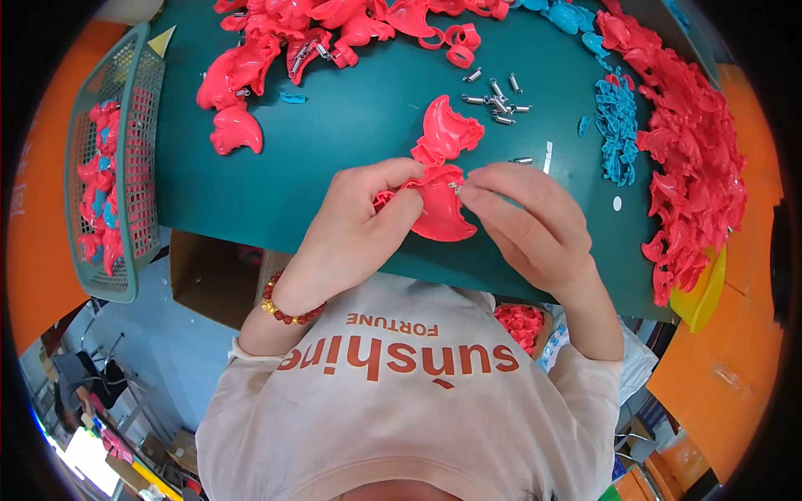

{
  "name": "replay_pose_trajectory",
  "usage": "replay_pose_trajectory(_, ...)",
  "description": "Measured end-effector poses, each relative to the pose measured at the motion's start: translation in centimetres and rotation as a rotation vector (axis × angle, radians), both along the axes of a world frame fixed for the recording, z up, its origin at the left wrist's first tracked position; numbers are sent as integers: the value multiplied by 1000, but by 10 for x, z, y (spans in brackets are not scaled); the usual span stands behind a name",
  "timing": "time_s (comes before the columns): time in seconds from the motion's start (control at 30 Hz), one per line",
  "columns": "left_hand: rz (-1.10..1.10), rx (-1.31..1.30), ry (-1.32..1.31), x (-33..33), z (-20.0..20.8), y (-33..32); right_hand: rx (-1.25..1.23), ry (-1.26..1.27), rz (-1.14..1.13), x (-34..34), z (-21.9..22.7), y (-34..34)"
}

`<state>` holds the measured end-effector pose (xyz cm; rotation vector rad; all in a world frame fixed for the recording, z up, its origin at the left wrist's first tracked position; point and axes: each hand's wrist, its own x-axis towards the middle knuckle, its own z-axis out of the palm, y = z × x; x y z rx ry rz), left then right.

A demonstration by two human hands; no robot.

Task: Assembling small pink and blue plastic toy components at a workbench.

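Note:
My left hand (368,217) is closed on a glossy red plastic shell (441,219), curved like a claw, near the table's front edge. Thumb and fingers of my right hand (535,230) are pinched together at the shell's right side, on the end of a small metal spring (454,186). Most of that spring is hidden by the fingertips and the shell. Just beyond, a second red shell (449,132) meets the held one; whether the two are joined I cannot tell. Farther off lies a loose group of metal springs (499,103), with a single spring (522,160) nearer my right hand.
Red shells (242,71) heap along the far side of the green table (292,150). A long red pile (689,150) and small blue parts (616,125) lie at right. Left stands a green basket (138,167) holding red and blue pieces. A yellow tray (702,292) sits at the right edge.

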<state>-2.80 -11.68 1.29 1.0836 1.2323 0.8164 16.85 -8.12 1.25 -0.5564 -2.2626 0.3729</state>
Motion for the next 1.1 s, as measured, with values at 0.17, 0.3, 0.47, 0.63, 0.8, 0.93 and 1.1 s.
replay_pose_trajectory(0.17, -26, -35, -4, -2, 1, -1, -13, -16, 30, 1, -1, -2)
replay_pose_trajectory(0.3, -35, 13, 51, -2, 0, -1, -326, 71, -46, 0, 3, -8)
replay_pose_trajectory(0.47, -24, 32, 53, -1, 1, 0, -374, 74, -87, 2, 13, -8)
replay_pose_trajectory(0.63, -39, 10, 45, 1, 5, -2, -430, 50, -54, 5, 11, -4)
replay_pose_trajectory(0.8, -48, 74, 44, 2, 9, -2, -1185, 182, -87, 7, 18, 3)
replay_pose_trajectory(0.93, -52, 136, 92, 1, 2, -2, -1339, 103, -102, 6, 18, 1)
replay_pose_trajectory(1.1, -103, 194, 209, -1, 5, 0, -628, -166, -138, 3, 19, 0)
